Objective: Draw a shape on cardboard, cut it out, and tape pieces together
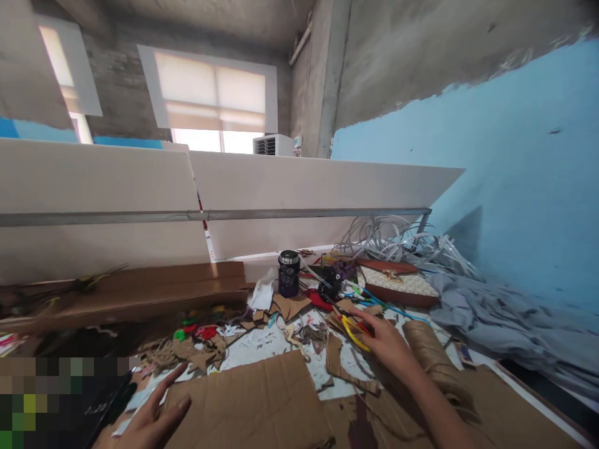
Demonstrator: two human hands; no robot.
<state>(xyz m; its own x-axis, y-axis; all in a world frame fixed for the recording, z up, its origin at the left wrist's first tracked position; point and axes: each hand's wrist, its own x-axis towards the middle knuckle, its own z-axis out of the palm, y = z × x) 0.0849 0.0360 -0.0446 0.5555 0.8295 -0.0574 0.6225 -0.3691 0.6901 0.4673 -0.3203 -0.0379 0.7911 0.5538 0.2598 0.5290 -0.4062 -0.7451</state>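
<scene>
The grip of the right hand hides part of the tool with yellow and red handles, whose tip is too small to tell. The bottom edge cuts off the right forearm, the left hand near the wrist and 1 cardboard sheet; coarse blocks mask much of the dark screen.

To the right of a dark, cylindrical, metal-rimmed flask lie a brown-and-cream patterned bag, loosely coiled pale plastic strips and rumpled grey fabric.
</scene>
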